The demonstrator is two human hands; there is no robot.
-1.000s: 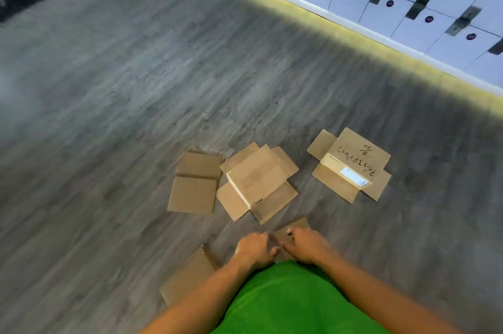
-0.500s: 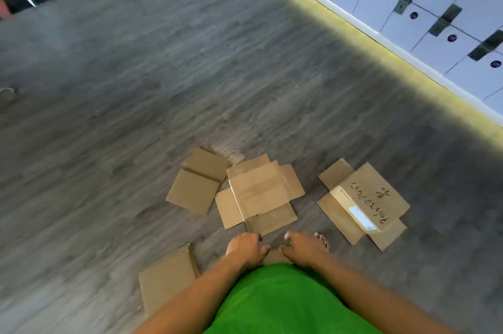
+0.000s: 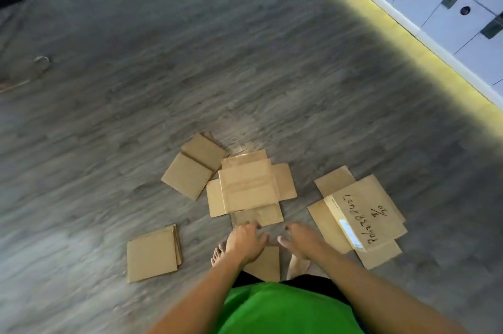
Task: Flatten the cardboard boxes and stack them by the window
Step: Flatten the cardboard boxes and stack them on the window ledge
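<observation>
Grey wood-look floor [image 3: 190, 66] holds five flattened brown cardboard boxes, nearest one [image 3: 265, 263] between the bare feet; left hand [image 3: 245, 242] and right hand [image 3: 302, 238] hover empty, fingers loose; best to gather pieces squarely before carrying them.

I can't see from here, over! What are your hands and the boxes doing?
Left hand and right hand open, holding nothing. Five flattened boxes on the floor, nearest piece between the bare feet. Not stacked yet. Nothing in the way.
</observation>
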